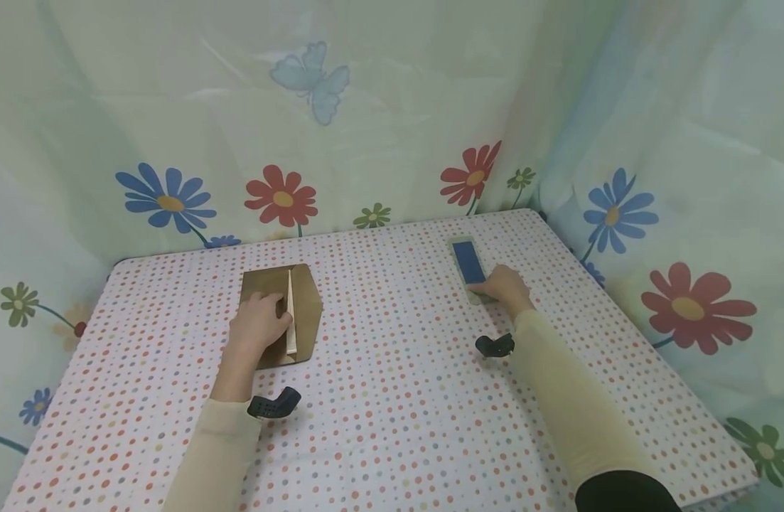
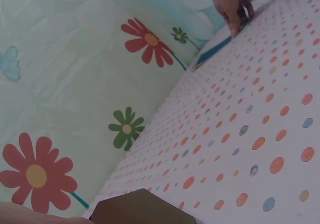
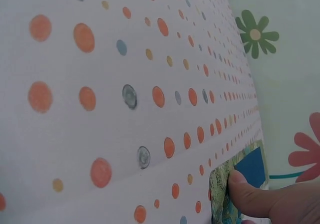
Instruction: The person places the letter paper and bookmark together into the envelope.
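The flat card with a blue panel (image 1: 470,263) lies at the far right of the dotted bench (image 1: 379,341), well apart from the brown envelope (image 1: 307,313) on its left. What matters is how these two stand to each other: the envelope's mouth faces right, towards the card, its flap (image 2: 142,209) spread out on that side. The card's long axis runs away from me, its far end leaning a little left, so I judge it nearly parallel to the mouth.

My right hand (image 1: 508,284) is the nearer one to the card and has its grip on the near end, thumb on top; the fingers underneath are mostly hidden. My left hand (image 1: 257,323) rests over the envelope with its grip curled at the mouth, seeming to pinch the front layer where a pale strip shows.

I can read no brand, label or writing on either. The card's near end carries a green and blue pattern; the envelope looks plain brown.
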`<state>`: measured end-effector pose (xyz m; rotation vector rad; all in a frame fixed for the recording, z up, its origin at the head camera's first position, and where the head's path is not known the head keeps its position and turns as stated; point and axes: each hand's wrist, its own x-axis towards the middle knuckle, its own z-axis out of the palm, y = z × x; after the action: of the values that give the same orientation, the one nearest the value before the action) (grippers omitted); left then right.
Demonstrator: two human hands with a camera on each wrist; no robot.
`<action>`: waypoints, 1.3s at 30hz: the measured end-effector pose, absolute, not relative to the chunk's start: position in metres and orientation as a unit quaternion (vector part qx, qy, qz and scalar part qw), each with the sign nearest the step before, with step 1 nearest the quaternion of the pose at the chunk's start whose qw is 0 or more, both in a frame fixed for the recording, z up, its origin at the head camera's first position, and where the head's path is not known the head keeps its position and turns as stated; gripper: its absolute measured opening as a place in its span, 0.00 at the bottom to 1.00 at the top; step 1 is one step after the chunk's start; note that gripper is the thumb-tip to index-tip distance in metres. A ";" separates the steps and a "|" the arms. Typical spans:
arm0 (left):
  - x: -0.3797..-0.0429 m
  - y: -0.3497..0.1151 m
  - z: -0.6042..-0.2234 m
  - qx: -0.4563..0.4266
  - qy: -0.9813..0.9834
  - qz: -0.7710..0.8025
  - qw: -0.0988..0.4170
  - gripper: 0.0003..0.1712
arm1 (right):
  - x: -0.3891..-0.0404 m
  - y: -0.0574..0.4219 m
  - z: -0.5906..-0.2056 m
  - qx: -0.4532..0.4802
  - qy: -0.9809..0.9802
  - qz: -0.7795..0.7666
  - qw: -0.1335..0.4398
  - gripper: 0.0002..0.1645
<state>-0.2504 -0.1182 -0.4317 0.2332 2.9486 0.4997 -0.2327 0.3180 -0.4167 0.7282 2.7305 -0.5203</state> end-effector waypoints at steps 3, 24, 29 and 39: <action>-0.249 -0.118 -0.431 0.079 0.981 0.164 0.069 0.31 | -0.231 0.319 -0.416 0.255 0.939 -0.183 0.141 0.45; -0.247 -0.118 -0.432 0.075 0.981 0.158 0.079 0.31 | -0.224 0.312 -0.421 0.215 0.950 -0.183 0.134 0.42; -0.248 -0.117 -0.433 0.072 0.982 0.158 0.081 0.31 | -0.226 0.310 -0.419 0.228 0.949 -0.180 0.125 0.38; -0.249 -0.117 -0.432 0.072 0.982 0.160 0.072 0.30 | -0.230 0.304 -0.413 0.257 0.942 -0.172 0.128 0.37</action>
<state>-0.2491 -0.1165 -0.4318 0.2178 2.9513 0.4798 -0.2302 0.3042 -0.4134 0.7486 2.7401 -0.4998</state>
